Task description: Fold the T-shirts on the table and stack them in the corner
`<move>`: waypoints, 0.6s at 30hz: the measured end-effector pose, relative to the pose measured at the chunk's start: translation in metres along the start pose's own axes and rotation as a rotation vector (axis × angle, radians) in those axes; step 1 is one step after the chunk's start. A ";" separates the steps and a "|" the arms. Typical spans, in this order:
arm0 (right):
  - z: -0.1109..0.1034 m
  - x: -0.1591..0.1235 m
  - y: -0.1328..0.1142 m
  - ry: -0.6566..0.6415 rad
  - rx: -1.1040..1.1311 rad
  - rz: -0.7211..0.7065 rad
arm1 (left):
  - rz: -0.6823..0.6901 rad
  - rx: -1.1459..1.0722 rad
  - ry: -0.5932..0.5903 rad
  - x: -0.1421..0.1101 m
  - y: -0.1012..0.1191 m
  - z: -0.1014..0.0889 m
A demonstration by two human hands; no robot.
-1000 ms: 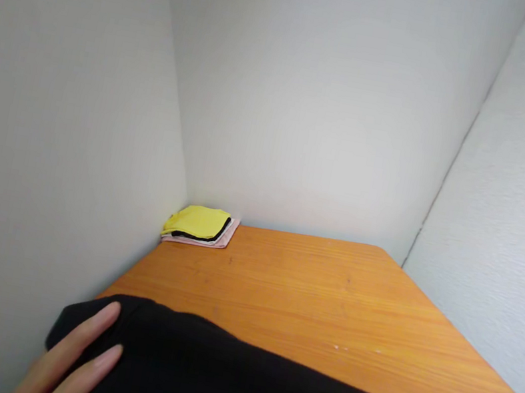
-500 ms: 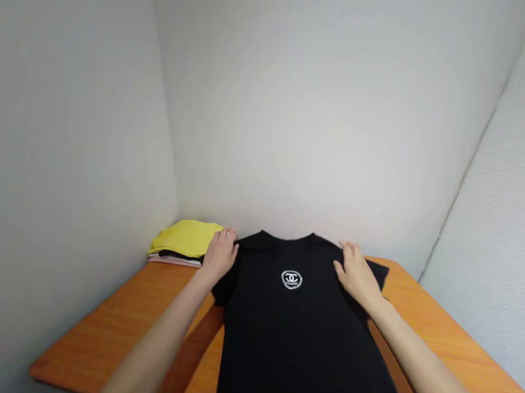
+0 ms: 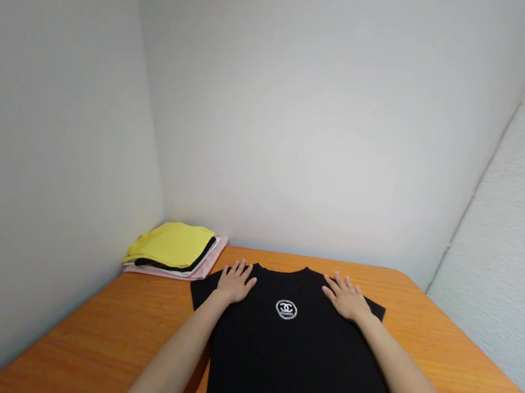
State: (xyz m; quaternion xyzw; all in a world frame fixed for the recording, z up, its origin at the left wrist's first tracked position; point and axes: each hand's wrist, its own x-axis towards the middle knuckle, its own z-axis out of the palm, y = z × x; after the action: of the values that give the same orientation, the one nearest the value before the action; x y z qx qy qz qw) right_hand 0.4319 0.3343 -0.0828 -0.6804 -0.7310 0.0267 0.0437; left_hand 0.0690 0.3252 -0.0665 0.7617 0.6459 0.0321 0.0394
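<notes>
A black T-shirt (image 3: 283,369) lies spread on the wooden table, its neckline toward the back wall and a round white logo (image 3: 286,309) on the chest. My left hand (image 3: 236,282) rests flat on its left shoulder, fingers spread. On the right shoulder, close to the sleeve, lies my right hand (image 3: 346,297), also flat with the fingers apart. Neither hand grips the fabric. The shirt's lower end runs out of view at the bottom.
At the back left corner of the orange-brown table (image 3: 116,333) sits a stack of folded clothes (image 3: 172,246), yellow on top with black, white and pink layers below. Walls (image 3: 305,129) stand behind the table and on both sides.
The shirt, held up at the shoulders before, now lies down on the tabletop. Both hands have let go of the fabric and flattened onto it. More of the folded stack shows.
</notes>
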 end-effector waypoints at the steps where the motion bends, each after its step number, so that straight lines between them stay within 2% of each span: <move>1: 0.001 0.004 0.004 0.005 -0.003 0.008 | 0.004 -0.001 0.008 0.006 0.000 0.001; 9: 0.006 0.030 0.020 0.027 -0.009 0.025 | 0.022 -0.006 0.032 0.046 -0.002 0.008; 18: 0.010 0.048 0.023 0.046 -0.032 0.022 | 0.016 0.001 0.062 0.061 -0.002 0.013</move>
State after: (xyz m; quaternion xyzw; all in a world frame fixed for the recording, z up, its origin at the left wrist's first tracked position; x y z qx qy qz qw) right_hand 0.4507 0.3837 -0.0936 -0.6896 -0.7226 0.0000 0.0492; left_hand 0.0786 0.3849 -0.0797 0.7656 0.6407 0.0555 0.0188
